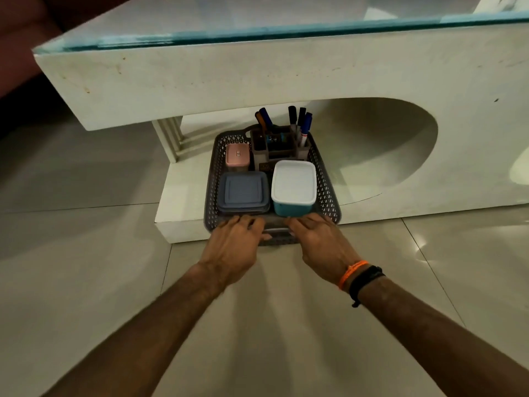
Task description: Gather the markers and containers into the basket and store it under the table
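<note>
Head view: a gray perforated basket (211,179) sat on the low white base ledge (177,202) of the counter (257,78), beneath its glass top (286,30), with its near edge overhanging the ledge slightly above the tiled floor (86,253). The left hand (233,247) and the right hand (323,245) both lay on the basket's near rim, on either side of its handle, with the fingers (243,222) curled over the edge and gripping it. Inside the basket, a blue-lidded container (243,193) lay at near left, a white-lidded teal container (293,186) at near right, and a small pink container (237,157) at far left. Behind these stood a brown organizer (274,147) holding several markers (300,121) upright. The right wrist carried an orange band (350,272) beside black bands (366,279).
</note>
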`<state>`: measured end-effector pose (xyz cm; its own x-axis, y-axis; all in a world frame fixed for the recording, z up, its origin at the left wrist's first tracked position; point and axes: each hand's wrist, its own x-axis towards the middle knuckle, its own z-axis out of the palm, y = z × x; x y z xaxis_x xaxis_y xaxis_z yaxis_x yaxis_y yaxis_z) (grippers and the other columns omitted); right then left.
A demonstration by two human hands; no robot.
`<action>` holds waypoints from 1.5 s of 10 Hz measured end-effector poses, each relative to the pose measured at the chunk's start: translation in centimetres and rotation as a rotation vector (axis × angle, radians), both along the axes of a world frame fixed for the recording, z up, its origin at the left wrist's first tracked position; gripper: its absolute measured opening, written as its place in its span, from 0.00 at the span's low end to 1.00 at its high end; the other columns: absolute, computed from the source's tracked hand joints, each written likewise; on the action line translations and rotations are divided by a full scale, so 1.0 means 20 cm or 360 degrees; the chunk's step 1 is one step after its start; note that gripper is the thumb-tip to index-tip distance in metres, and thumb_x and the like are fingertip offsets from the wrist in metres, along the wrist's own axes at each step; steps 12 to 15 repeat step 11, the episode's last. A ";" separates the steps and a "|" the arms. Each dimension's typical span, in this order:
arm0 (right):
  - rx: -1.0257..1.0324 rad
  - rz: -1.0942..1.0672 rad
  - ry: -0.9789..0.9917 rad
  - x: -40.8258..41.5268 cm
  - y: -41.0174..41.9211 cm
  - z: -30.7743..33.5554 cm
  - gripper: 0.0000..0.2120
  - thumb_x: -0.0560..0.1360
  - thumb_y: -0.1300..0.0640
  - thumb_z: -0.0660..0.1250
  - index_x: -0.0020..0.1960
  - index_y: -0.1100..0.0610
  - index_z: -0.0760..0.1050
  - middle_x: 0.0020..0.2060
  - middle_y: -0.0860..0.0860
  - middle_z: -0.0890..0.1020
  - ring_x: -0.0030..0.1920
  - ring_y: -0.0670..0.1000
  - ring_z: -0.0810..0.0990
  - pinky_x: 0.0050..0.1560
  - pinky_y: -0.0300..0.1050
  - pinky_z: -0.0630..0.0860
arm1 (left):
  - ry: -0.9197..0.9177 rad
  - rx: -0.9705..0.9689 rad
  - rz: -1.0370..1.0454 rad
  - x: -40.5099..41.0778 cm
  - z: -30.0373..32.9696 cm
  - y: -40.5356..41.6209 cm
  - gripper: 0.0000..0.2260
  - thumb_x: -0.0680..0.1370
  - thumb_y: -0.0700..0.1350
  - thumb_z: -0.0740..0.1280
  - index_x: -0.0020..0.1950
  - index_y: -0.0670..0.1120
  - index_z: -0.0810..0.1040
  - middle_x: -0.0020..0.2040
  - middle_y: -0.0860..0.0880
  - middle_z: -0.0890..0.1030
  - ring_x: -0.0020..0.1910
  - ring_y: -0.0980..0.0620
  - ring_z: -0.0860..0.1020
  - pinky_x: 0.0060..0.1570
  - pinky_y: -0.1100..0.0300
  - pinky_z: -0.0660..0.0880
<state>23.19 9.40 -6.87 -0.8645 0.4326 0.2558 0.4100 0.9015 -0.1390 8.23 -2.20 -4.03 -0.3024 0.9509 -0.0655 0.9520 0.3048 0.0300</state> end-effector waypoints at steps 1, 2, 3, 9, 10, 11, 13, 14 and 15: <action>-0.0025 -0.0022 -0.0012 -0.11 0.09 0.01 0.22 0.68 0.68 0.63 0.61 0.60 0.75 0.51 0.60 0.83 0.52 0.63 0.79 0.55 0.57 0.75 | -0.0019 0.0024 0.0128 -0.07 0.02 0.09 0.17 0.83 0.51 0.52 0.70 0.48 0.67 0.65 0.44 0.76 0.61 0.43 0.75 0.59 0.51 0.71; -0.0071 -0.0064 -0.0068 -0.19 0.18 0.02 0.21 0.72 0.67 0.61 0.64 0.59 0.72 0.54 0.60 0.82 0.57 0.62 0.77 0.62 0.55 0.71 | -0.0044 -0.0002 0.0193 -0.12 0.01 0.20 0.16 0.82 0.49 0.55 0.69 0.47 0.68 0.64 0.43 0.77 0.61 0.43 0.76 0.63 0.50 0.68; -0.0068 -0.0121 -0.0151 -0.24 0.27 0.03 0.21 0.73 0.66 0.60 0.65 0.58 0.70 0.55 0.59 0.81 0.58 0.61 0.77 0.64 0.54 0.70 | -0.0086 -0.0012 0.0225 -0.16 0.00 0.29 0.15 0.82 0.48 0.57 0.68 0.47 0.68 0.63 0.43 0.78 0.60 0.43 0.76 0.63 0.49 0.69; -0.0124 -0.0151 -0.0252 -0.34 0.44 0.09 0.15 0.79 0.60 0.60 0.65 0.58 0.70 0.56 0.59 0.81 0.58 0.60 0.77 0.65 0.56 0.73 | -0.0166 -0.0024 0.0292 -0.27 -0.01 0.48 0.17 0.83 0.52 0.54 0.67 0.46 0.68 0.64 0.41 0.75 0.64 0.42 0.73 0.66 0.48 0.64; -0.0173 -0.0187 -0.0236 -0.31 0.43 0.10 0.14 0.81 0.54 0.59 0.64 0.57 0.70 0.54 0.58 0.81 0.56 0.57 0.77 0.62 0.54 0.73 | -0.0167 0.0018 0.0365 -0.25 -0.01 0.46 0.22 0.82 0.57 0.53 0.70 0.45 0.66 0.70 0.39 0.69 0.69 0.40 0.68 0.71 0.45 0.61; -0.0196 -0.0241 -0.0120 -0.27 0.41 0.15 0.19 0.79 0.48 0.61 0.66 0.56 0.68 0.56 0.58 0.79 0.58 0.58 0.76 0.63 0.54 0.71 | -0.0092 0.0123 0.0408 -0.23 0.03 0.40 0.26 0.81 0.59 0.55 0.73 0.45 0.63 0.73 0.39 0.64 0.73 0.38 0.63 0.73 0.45 0.58; -0.0196 -0.0241 -0.0120 -0.27 0.41 0.15 0.19 0.79 0.48 0.61 0.66 0.56 0.68 0.56 0.58 0.79 0.58 0.58 0.76 0.63 0.54 0.71 | -0.0092 0.0123 0.0408 -0.23 0.03 0.40 0.26 0.81 0.59 0.55 0.73 0.45 0.63 0.73 0.39 0.64 0.73 0.38 0.63 0.73 0.45 0.58; -0.0196 -0.0241 -0.0120 -0.27 0.41 0.15 0.19 0.79 0.48 0.61 0.66 0.56 0.68 0.56 0.58 0.79 0.58 0.58 0.76 0.63 0.54 0.71 | -0.0092 0.0123 0.0408 -0.23 0.03 0.40 0.26 0.81 0.59 0.55 0.73 0.45 0.63 0.73 0.39 0.64 0.73 0.38 0.63 0.73 0.45 0.58; -0.0196 -0.0241 -0.0120 -0.27 0.41 0.15 0.19 0.79 0.48 0.61 0.66 0.56 0.68 0.56 0.58 0.79 0.58 0.58 0.76 0.63 0.54 0.71 | -0.0092 0.0123 0.0408 -0.23 0.03 0.40 0.26 0.81 0.59 0.55 0.73 0.45 0.63 0.73 0.39 0.64 0.73 0.38 0.63 0.73 0.45 0.58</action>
